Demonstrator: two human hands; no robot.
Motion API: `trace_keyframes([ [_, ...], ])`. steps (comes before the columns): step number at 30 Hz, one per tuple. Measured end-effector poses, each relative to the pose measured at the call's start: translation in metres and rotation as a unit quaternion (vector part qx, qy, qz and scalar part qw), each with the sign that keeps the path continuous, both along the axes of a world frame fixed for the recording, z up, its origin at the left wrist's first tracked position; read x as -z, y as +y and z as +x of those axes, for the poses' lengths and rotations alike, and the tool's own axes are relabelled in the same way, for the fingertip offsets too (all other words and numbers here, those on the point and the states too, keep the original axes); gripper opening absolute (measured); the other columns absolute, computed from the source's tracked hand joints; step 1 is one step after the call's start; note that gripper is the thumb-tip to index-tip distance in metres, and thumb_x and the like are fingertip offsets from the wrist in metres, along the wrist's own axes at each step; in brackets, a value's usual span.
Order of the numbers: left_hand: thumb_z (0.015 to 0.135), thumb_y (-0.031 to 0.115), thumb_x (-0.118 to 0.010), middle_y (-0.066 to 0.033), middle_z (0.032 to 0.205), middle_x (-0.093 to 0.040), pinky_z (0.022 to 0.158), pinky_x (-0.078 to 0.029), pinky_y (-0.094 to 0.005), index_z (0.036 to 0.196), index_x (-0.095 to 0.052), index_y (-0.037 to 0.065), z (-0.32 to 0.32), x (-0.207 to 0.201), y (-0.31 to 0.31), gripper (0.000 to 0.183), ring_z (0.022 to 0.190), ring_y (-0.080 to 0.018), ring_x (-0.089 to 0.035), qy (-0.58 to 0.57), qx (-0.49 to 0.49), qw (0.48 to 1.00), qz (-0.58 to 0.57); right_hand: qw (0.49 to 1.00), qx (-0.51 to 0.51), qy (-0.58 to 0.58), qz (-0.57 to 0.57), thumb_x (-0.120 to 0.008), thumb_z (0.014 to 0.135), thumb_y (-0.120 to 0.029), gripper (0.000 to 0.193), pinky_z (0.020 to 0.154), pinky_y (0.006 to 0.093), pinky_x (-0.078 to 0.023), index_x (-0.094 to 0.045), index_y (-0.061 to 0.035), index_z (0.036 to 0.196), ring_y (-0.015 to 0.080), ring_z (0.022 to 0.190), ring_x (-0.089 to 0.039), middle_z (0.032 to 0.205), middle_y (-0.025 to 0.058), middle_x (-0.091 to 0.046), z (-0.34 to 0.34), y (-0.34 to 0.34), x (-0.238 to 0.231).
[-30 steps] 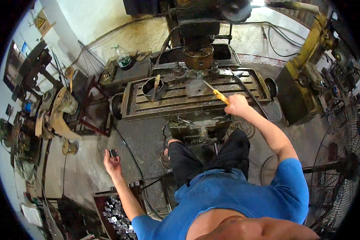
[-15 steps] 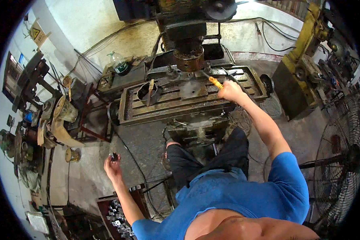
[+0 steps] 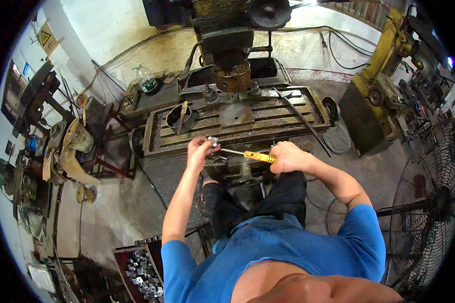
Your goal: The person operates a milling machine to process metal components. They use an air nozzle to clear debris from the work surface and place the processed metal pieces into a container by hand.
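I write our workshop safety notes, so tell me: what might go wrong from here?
The yellow-handled tool in the right hand points its shaft toward the left hand, so a slip might jab the bare fingers. The small metal piece in those fingers could drop. The long dark bar juts past the machine table's front edge, so an arm may knock it.

The tool point(image 3: 258, 156) is yellow at the handle, grey along the shaft; the small part point(image 3: 213, 142) is silvery; the shirt point(image 3: 288, 247) is blue, the shorts point(image 3: 287, 196) black; the wall point(image 3: 126, 30) is white, stained yellowish.
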State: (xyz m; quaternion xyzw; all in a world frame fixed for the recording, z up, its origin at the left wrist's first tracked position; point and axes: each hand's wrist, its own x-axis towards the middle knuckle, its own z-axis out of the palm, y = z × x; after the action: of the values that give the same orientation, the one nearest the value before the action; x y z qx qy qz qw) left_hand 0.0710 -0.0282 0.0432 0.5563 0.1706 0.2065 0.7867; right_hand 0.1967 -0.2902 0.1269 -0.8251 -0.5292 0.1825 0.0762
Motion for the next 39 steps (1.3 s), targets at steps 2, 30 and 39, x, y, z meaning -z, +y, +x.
trace_keyframes([
  [2,0.076,0.008,-0.058,-0.0139,0.080,-0.059,0.063,-0.050,-0.0318,0.083,-0.052,-0.005,0.032,0.004,0.007,0.016,0.072,-0.0215,-0.062,0.111,0.015,0.957,0.269,0.999,0.023,0.023,-0.012,-0.055,0.052,-0.023,0.029,0.062,0.0407,-0.048,-0.062,0.0008,0.068,0.0374,0.065,-0.058,0.065,0.0226,-0.058,0.012,-0.009,-0.007],
  [30,0.070,0.015,-0.061,-0.0142,0.080,-0.062,0.065,-0.047,-0.0419,0.094,-0.060,0.009,0.186,0.020,0.019,0.025,0.076,-0.0314,-0.060,0.138,-0.077,0.680,0.715,0.903,0.276,0.164,0.285,-0.059,0.056,-0.016,0.042,0.072,0.0302,-0.049,-0.062,0.0034,0.093,0.0241,0.078,-0.064,0.082,0.0179,-0.064,0.074,-0.061,0.121],
  [39,0.070,0.024,-0.065,-0.0157,0.078,-0.063,0.065,-0.049,-0.0419,0.086,-0.058,0.003,0.193,0.012,0.020,0.027,0.075,-0.0329,-0.061,0.257,-0.136,0.704,0.647,0.834,0.168,-0.061,0.522,-0.054,0.058,-0.003,0.045,0.087,0.0337,-0.043,-0.057,0.0053,0.102,0.0218,0.094,-0.058,0.100,0.0131,-0.060,0.151,-0.090,-0.076],
])
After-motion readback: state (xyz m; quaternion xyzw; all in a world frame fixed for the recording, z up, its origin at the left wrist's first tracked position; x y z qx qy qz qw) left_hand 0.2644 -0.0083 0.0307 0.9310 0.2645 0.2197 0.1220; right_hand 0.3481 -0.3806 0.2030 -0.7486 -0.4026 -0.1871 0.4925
